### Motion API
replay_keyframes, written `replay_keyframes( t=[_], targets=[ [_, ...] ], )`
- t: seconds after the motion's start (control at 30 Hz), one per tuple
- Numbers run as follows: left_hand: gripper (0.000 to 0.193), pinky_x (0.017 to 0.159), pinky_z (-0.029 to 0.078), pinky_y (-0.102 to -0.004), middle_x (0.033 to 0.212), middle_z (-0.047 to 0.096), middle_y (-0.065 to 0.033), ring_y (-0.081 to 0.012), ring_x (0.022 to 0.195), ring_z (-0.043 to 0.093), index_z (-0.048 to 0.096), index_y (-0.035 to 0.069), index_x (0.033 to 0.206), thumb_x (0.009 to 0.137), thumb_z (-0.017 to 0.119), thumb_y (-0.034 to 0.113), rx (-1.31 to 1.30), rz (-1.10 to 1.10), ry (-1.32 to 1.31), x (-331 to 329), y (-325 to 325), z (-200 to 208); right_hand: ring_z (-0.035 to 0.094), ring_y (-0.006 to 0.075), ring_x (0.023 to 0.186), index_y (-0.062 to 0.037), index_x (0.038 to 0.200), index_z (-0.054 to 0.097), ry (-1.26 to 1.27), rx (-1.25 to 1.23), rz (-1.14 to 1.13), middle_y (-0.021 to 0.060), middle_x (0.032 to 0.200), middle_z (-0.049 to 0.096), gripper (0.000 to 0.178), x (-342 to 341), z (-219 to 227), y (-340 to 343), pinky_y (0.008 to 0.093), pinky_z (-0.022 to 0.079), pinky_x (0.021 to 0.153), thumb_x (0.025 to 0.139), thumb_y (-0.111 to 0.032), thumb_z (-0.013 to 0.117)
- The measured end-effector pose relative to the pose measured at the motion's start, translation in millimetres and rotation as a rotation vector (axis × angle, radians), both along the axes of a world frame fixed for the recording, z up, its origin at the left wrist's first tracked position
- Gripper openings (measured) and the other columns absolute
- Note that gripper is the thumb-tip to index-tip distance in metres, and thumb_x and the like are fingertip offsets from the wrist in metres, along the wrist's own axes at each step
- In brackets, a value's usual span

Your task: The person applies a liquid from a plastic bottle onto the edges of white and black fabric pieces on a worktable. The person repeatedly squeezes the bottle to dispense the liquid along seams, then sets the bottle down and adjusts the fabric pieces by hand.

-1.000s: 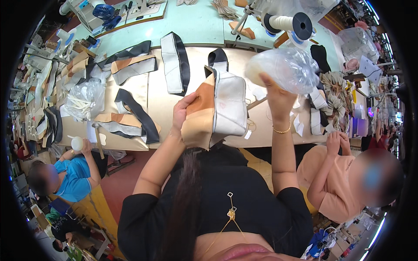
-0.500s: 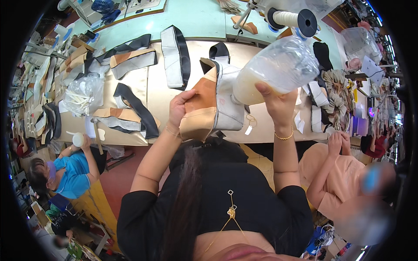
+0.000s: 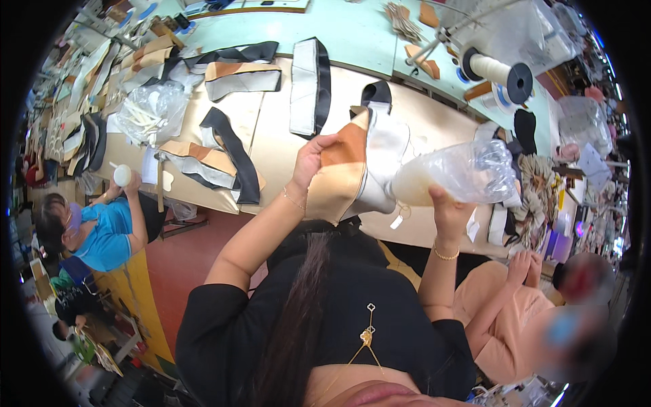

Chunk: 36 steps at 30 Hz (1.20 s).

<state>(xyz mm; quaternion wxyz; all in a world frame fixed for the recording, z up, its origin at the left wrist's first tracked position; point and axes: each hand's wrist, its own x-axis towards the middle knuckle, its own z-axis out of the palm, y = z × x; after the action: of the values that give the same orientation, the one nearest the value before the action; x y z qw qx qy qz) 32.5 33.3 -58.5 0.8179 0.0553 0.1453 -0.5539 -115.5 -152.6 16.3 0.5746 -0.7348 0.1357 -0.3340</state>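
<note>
My left hand (image 3: 310,163) grips the edge of a boot upper (image 3: 344,178), brown and tan leather on one side with a grey lining on the other. Fingers of my right hand (image 3: 450,218) wrap round a clear plastic bottle (image 3: 468,173) that holds some whitish liquid. The bottle lies tipped nearly on its side, its narrow end at the grey lining; whether it touches cannot be made out. Behind the upper, a black and grey piece (image 3: 377,95) rests on the table. A small white tag (image 3: 397,222) on a loop lies below the bottle.
Several black, grey and tan pieces (image 3: 310,85) are spread over the beige table (image 3: 271,152). A plastic bag of white strips (image 3: 150,115) sits at left. A thread spool (image 3: 498,71) stands at the far right. Co-workers sit on both sides, one in blue (image 3: 108,234).
The bottle has tipped down to nearly level, and my right hand has lowered with it. My left hand still holds the upper. The whole view has swung, shifting the table to the right.
</note>
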Motion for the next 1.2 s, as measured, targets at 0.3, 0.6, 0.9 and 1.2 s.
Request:
replay_keyframes(
  t=[0.3, 0.6, 0.9, 1.2],
  targets=[
    [0.036, 0.078, 0.054, -0.0407, 0.102, 0.062, -0.0192, -0.0303, 0.085, 0.064, 0.054, -0.004, 0.110, 0.083, 0.049, 0.020, 0.089, 0.116, -0.256, 119, 29, -12, 0.059, 0.0305, 0.098, 0.0066, 0.121, 0.042, -0.036, 0.259, -0.048, 0.0188, 0.111, 0.056, 0.068, -1, -26, -39, 0.0451, 0.049, 0.088, 0.076, -0.035, 0.072],
    [0.049, 0.089, 0.046, -0.0445, 0.121, 0.051, -0.0211, -0.0338, 0.109, 0.053, 0.038, -0.003, 0.126, 0.089, 0.047, 0.030, 0.780, -0.077, -0.355, 226, 46, -160, 0.051, 0.0200, 0.106, 0.0022, 0.126, 0.038, 0.059, 0.294, -0.139, 0.0110, 0.116, 0.051, 0.078, 0, -30, -31, 0.0335, 0.042, 0.092, 0.070, -0.033, 0.079],
    [0.076, 0.070, 0.044, -0.0331, 0.104, 0.056, -0.0142, -0.0219, 0.087, 0.057, 0.037, 0.003, 0.129, 0.076, 0.065, 0.052, 1.293, -0.120, -0.893, 157, 47, -213, 0.055, 0.0170, 0.097, 0.0024, 0.114, 0.050, 0.121, 0.359, -0.209, 0.0085, 0.106, 0.057, 0.063, 10, -32, -31, 0.0301, 0.043, 0.088, 0.070, -0.032, 0.079],
    [0.027, 0.062, 0.052, -0.0346, 0.088, 0.059, -0.0077, -0.0199, 0.064, 0.059, 0.058, -0.002, 0.093, 0.086, 0.060, 0.023, 1.120, 0.245, -0.902, 160, 19, -179, 0.055, 0.0154, 0.095, 0.0020, 0.109, 0.054, 0.070, 0.334, -0.209, 0.0067, 0.103, 0.059, 0.055, 6, -31, -38, 0.0292, 0.042, 0.086, 0.072, -0.031, 0.078]
  ],
)
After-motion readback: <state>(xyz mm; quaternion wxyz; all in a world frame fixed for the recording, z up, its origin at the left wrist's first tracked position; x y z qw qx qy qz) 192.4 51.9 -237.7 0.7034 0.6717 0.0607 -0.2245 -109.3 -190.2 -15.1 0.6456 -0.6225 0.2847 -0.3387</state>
